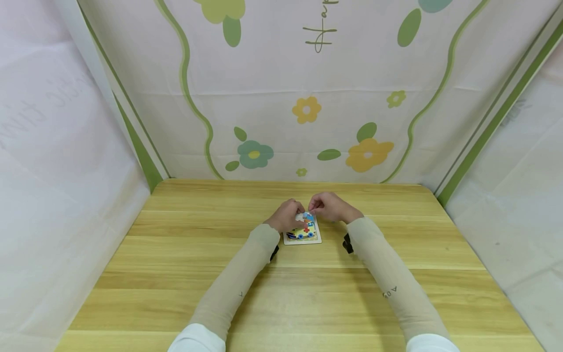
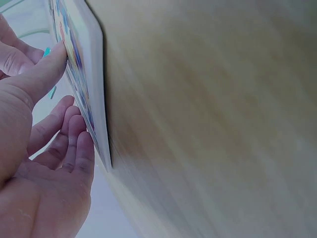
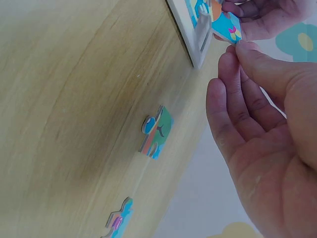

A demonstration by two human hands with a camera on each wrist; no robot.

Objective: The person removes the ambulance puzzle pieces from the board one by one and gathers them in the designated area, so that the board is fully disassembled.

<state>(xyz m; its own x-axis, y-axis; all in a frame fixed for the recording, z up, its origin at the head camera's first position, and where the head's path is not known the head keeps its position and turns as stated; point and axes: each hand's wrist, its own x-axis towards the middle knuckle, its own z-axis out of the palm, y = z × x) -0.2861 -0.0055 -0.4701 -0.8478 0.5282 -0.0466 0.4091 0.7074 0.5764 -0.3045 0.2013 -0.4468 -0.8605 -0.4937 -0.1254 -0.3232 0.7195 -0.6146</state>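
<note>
A small jigsaw puzzle (image 1: 303,236) in a white tray frame, with a yellow vehicle bearing a red cross and blue wheels, lies on the table. My left hand (image 1: 288,216) covers its left side. In the left wrist view, the left thumb (image 2: 52,67) presses on the picture, while loosely bent fingers (image 2: 81,144) lie by the tray's edge. My right hand (image 1: 329,207) pinches a blue puzzle piece (image 3: 230,27) with a pink and yellow mark between thumb and fingertips. That piece is tilted over the tray's far right corner. Left-hand fingers are close to it.
Two loose puzzle pieces lie on the wooden table (image 1: 290,303) beside the right hand: a green and blue one (image 3: 161,131) and a blue one with pink (image 3: 120,218). Flower-printed white cloth (image 1: 264,122) stands behind the table, with more cloth at both sides.
</note>
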